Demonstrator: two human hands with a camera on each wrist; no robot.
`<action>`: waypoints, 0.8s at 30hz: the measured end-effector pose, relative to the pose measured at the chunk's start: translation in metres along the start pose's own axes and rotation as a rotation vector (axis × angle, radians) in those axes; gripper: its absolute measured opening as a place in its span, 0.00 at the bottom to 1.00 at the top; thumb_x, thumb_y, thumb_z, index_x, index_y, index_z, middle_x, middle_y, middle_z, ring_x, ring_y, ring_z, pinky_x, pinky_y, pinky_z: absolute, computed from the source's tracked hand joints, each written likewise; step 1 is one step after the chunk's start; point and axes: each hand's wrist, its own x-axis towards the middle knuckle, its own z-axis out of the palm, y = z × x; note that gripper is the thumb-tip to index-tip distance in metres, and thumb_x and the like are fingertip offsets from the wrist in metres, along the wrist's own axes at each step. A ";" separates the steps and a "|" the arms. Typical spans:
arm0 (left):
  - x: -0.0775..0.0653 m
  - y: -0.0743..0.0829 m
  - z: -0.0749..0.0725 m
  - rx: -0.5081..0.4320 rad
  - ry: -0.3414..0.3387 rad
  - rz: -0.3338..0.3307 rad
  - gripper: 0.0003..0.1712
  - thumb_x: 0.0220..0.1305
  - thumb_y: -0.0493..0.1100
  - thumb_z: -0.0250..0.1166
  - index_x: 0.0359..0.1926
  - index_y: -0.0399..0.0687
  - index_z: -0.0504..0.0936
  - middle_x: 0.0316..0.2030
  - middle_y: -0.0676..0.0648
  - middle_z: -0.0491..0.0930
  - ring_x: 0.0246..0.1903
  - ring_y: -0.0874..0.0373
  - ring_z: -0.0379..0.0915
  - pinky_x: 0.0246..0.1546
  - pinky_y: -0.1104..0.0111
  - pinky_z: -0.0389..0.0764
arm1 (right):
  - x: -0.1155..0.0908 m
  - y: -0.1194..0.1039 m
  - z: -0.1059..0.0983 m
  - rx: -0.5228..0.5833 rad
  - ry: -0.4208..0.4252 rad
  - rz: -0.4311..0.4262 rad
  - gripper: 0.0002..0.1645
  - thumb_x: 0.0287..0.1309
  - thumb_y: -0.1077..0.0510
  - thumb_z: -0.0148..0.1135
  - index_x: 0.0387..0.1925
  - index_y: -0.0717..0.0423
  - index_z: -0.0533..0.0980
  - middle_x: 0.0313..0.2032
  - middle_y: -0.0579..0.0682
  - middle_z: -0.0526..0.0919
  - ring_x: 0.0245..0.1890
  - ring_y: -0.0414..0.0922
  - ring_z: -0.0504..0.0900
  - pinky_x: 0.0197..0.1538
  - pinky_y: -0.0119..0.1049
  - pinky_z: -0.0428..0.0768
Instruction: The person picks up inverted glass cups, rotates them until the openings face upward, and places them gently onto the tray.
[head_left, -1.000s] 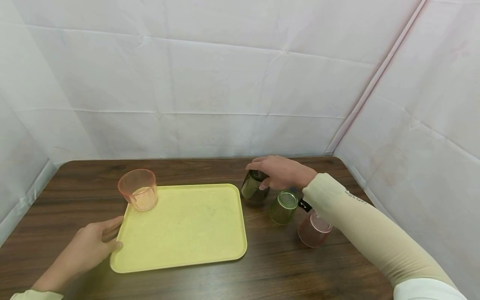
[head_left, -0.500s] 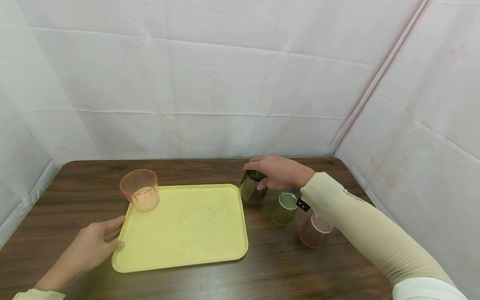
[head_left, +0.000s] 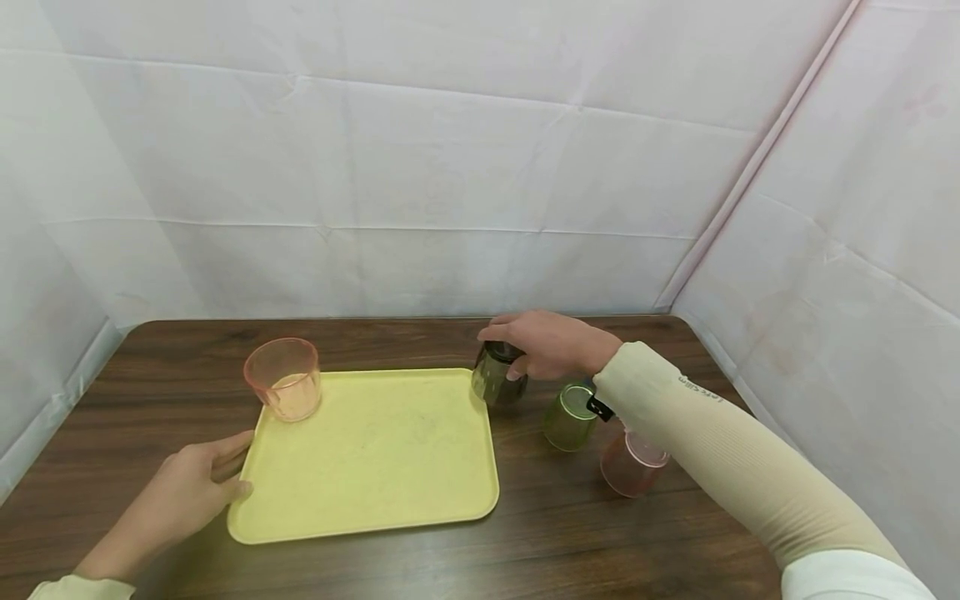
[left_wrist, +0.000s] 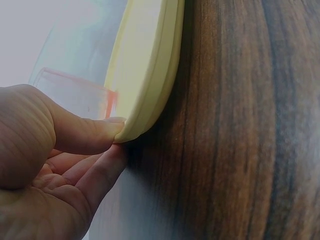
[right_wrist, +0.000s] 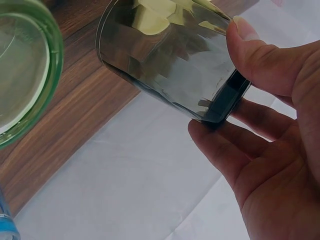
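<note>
My left hand (head_left: pixel 180 493) pinches the left rim of a yellow tray (head_left: pixel 375 479), thumb on top and fingers beneath, as the left wrist view shows. Over toward the tray's far right corner, my right hand (head_left: pixel 551 343) grips a dark grey see-through cup (head_left: pixel 491 381). This cup is upside down: thumb and fingers hold it by its thick base (right_wrist: pixel 227 97). Whether its mouth touches the table cannot be told. An orange see-through cup (head_left: pixel 281 368) stands upright on the tray's far left corner.
Right of the tray, a green cup (head_left: pixel 568 423) and a pink cup (head_left: pixel 628 468) stand upside down on the wooden table (head_left: pixel 555 542). The right forearm partly covers the pink one. A blue object (right_wrist: pixel 7 225) shows beside them. White sheeting (head_left: pixel 420 167) encloses the back and sides.
My right hand has shifted slightly left with the dark grey cup, closer to the tray's corner. The left hand keeps its hold on the tray; the view itself has drifted a little.
</note>
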 end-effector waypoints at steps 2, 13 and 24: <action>0.000 0.000 0.000 0.006 -0.002 0.001 0.43 0.67 0.40 0.69 0.74 0.21 0.60 0.65 0.24 0.72 0.62 0.26 0.75 0.56 0.37 0.81 | 0.001 -0.001 0.000 -0.001 0.002 -0.004 0.37 0.62 0.59 0.74 0.71 0.52 0.73 0.68 0.48 0.78 0.64 0.49 0.82 0.69 0.45 0.80; 0.002 0.000 0.000 0.018 0.008 -0.005 0.43 0.66 0.40 0.70 0.74 0.22 0.61 0.64 0.25 0.74 0.62 0.26 0.75 0.58 0.33 0.77 | 0.006 -0.003 0.000 -0.007 -0.016 -0.006 0.37 0.63 0.59 0.73 0.72 0.52 0.72 0.68 0.48 0.78 0.64 0.49 0.82 0.68 0.45 0.80; 0.003 -0.001 0.001 0.026 0.007 -0.007 0.43 0.67 0.40 0.70 0.74 0.23 0.61 0.64 0.25 0.74 0.61 0.26 0.75 0.57 0.33 0.76 | 0.010 -0.007 -0.004 -0.020 -0.026 -0.012 0.36 0.63 0.59 0.72 0.71 0.50 0.72 0.68 0.48 0.78 0.64 0.49 0.82 0.68 0.44 0.81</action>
